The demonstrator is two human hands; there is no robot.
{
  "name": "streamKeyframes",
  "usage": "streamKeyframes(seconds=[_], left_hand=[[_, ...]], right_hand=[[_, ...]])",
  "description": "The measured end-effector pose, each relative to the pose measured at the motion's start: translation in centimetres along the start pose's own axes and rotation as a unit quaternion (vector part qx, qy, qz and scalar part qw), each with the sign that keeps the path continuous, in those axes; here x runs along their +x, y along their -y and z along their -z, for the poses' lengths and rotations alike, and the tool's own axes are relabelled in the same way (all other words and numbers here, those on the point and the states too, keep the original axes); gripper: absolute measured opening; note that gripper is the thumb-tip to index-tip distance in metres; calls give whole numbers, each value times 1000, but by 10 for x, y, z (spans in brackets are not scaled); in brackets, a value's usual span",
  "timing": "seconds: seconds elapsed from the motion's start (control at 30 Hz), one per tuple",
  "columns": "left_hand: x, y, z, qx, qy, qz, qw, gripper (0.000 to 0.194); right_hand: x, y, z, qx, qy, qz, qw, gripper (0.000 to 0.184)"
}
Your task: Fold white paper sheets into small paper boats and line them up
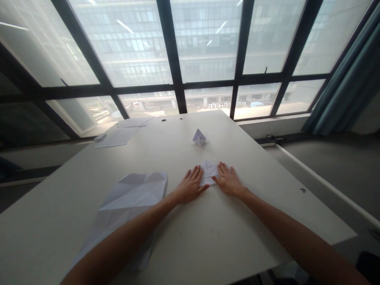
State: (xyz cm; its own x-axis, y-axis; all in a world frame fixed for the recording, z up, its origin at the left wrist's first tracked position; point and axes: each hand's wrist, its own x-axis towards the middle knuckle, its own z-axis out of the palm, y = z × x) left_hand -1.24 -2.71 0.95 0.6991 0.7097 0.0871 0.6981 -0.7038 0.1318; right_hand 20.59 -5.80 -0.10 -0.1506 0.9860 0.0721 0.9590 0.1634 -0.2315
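A small folded sheet of white paper point(210, 171) lies flat on the table between my two hands. My left hand point(192, 185) rests on its left side, palm down, with the fingers stretched out and the thumb pointing right. On its right side lies my right hand point(228, 180), also flat with fingers extended. Both hands hide the paper's outer edges. Just beyond them stands a folded paper boat point(199, 137) with a pointed peak. A large creased sheet of paper point(130, 194) lies to the left, partly under my left forearm.
The white table point(252, 158) reaches toward a tall window with dark frames point(177, 55). Flat paper sheets point(118, 136) lie at its far left. A blue curtain point(341, 79) hangs at the right, and a white rail point(320, 178) runs beside the table's right edge.
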Motion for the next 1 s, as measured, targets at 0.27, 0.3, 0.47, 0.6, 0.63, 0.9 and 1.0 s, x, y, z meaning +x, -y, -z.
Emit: streamKeyframes(seconds=[0.27, 0.3, 0.47, 0.6, 0.63, 0.9, 1.0], left_hand=[[2, 7, -4, 12, -7, 61, 998, 81], [2, 7, -4, 14, -9, 62, 998, 81], [1, 5, -3, 13, -9, 58, 998, 80], [0, 3, -1, 11, -9, 57, 998, 80], [-1, 3, 0, 11, -9, 58, 998, 80], [2, 12, -7, -42, -37, 52, 997, 57], [5, 18, -11, -80, -73, 89, 990, 47]], right_hand=[[4, -4, -3, 3, -7, -38, 999, 69], [4, -4, -3, 3, -9, -39, 999, 70], [6, -6, -4, 1, -27, -38, 999, 69], [6, -7, -4, 1, -38, -36, 999, 65], [5, -7, -3, 2, -41, -34, 999, 65], [5, -6, 0, 17, -72, -41, 996, 49], [6, -7, 0, 8, -74, -42, 996, 43]])
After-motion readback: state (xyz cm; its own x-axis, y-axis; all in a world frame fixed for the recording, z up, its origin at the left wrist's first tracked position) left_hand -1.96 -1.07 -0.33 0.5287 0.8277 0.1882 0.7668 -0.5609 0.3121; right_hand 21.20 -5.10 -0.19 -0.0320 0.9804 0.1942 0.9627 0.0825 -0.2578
